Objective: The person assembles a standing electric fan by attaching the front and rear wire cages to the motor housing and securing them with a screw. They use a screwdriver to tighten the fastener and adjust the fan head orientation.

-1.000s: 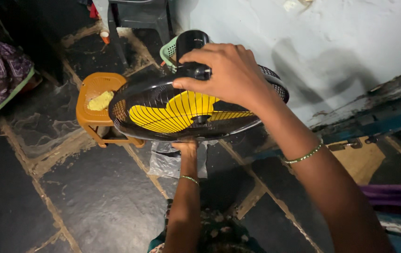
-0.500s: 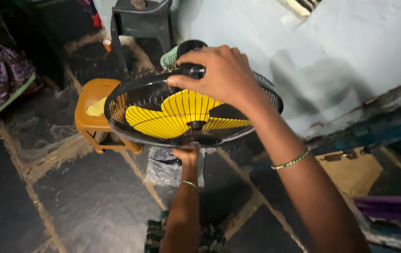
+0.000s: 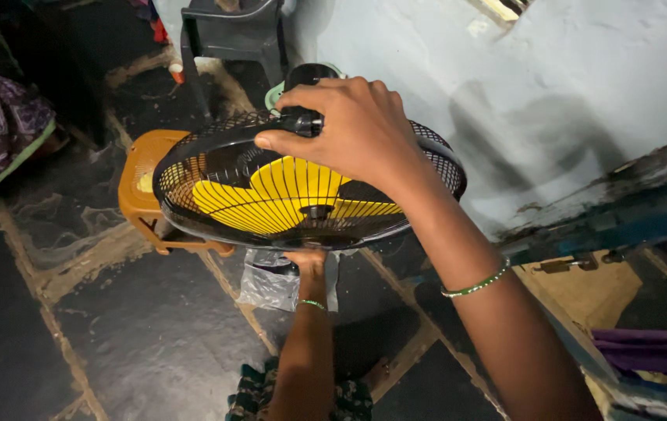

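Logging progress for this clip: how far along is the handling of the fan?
Done: the fan is up off the floor, its black grille closed around the yellow blades. In hand: the right hand grips the black part at the top, and the left hand supports the grille's lower edge. Left: the fan rests on nothing yet; the orange stool stands behind it.

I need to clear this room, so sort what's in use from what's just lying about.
In use: fan, held by right hand on top and left hand underneath.
Lying about: orange stool, plastic bag, grey chair, green basket.
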